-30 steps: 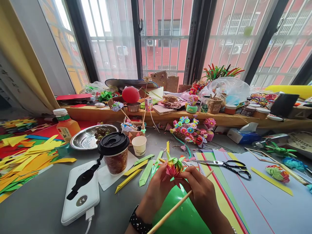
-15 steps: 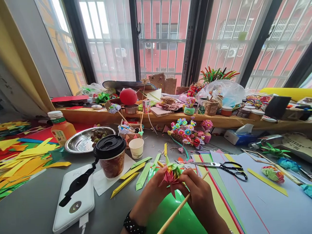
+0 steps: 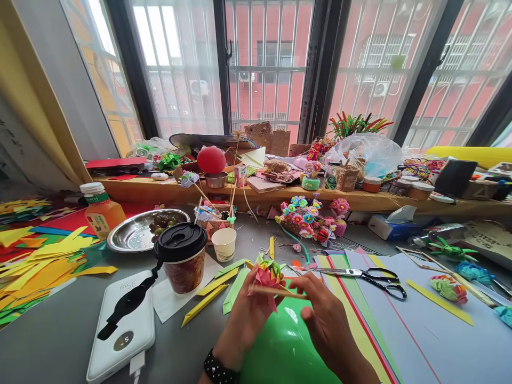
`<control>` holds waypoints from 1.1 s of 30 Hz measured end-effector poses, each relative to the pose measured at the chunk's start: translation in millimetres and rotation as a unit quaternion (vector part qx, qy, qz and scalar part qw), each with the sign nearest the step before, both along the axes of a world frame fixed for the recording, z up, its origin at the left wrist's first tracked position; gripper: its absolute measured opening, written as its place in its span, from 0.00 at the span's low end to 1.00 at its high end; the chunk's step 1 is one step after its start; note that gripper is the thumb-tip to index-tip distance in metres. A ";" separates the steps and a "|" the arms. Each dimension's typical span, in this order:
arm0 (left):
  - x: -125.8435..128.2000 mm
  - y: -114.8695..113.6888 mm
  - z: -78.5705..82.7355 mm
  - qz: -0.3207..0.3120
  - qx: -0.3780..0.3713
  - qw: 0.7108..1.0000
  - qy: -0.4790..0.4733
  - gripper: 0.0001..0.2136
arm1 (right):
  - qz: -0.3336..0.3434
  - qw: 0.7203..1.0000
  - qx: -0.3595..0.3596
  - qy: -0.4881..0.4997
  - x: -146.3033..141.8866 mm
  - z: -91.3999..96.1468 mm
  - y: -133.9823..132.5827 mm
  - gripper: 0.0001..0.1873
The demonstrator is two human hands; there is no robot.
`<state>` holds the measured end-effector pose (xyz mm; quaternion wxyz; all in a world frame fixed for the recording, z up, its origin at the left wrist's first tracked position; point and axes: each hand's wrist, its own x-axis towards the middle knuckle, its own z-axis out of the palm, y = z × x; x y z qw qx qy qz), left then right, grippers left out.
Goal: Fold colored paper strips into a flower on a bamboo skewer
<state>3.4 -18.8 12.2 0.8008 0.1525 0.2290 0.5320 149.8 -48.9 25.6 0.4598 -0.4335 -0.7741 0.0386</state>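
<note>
In the head view my left hand (image 3: 245,314) grips a folded paper flower (image 3: 265,275) with pink, yellow and green petals. My right hand (image 3: 328,312) holds one end of a thin wooden stick (image 3: 276,291) between its fingers, the thumb set apart lower down. The stick lies roughly level across the front of the flower; whether its left end is inside the petals I cannot tell. Beneath both hands is a shiny green balloon (image 3: 290,346). Folded green and yellow paper strips (image 3: 236,290) lie just left of the flower.
A lidded coffee cup (image 3: 182,264), a paper cup (image 3: 224,244) and a white power bank (image 3: 122,325) stand left. Black-handled scissors (image 3: 380,277) rest on coloured paper sheets (image 3: 424,330) at right. Behind are a metal plate (image 3: 124,234) and a cluttered ledge (image 3: 256,193).
The stick has swung from pointing down toward me to lying nearly level across the flower. My left hand and the flower have shifted slightly left; my right hand's grip has changed.
</note>
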 end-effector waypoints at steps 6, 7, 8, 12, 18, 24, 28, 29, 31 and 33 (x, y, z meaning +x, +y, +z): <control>2.1 1.1 -0.2 0.002 -0.017 1.000 0.017 0.11 | 0.006 1.000 0.029 -0.008 6.2 -6.3 9.4 0.15; 2.5 1.3 -0.9 -0.003 -0.017 0.999 0.027 0.12 | 0.023 0.999 0.037 -0.003 6.3 -6.4 10.2 0.13; 2.8 1.5 -1.7 -0.006 -0.016 0.999 0.034 0.12 | 0.039 0.998 0.041 0.005 6.3 -6.2 10.5 0.12; 3.7 1.5 -4.2 -0.013 -0.024 0.997 0.066 0.11 | 0.050 0.997 0.006 0.052 6.8 -6.2 8.8 0.15; 5.1 0.7 -3.5 -0.030 -0.016 0.995 0.089 0.13 | 0.063 0.994 -0.058 0.064 11.8 -6.6 8.5 0.11; 6.4 -1.2 0.1 -0.013 -0.011 0.995 0.100 0.11 | 0.076 0.992 -0.080 0.061 10.8 -5.6 10.1 0.11; 5.6 0.7 -2.0 -0.030 -0.014 0.995 0.089 0.11 | 0.077 0.989 -0.111 0.057 8.2 -4.7 10.5 0.11; 5.5 1.6 -2.7 -0.037 -0.021 0.995 0.089 0.12 | 0.081 0.987 -0.127 0.060 7.9 -4.1 10.7 0.10; 5.9 3.1 -3.9 -0.050 -0.033 0.994 0.095 0.13 | 0.089 0.979 -0.169 0.071 7.6 -2.4 11.0 0.09; 6.6 3.8 -4.4 -0.057 -0.035 0.992 0.106 0.13 | 0.105 0.967 -0.214 0.091 7.6 -0.6 10.9 0.09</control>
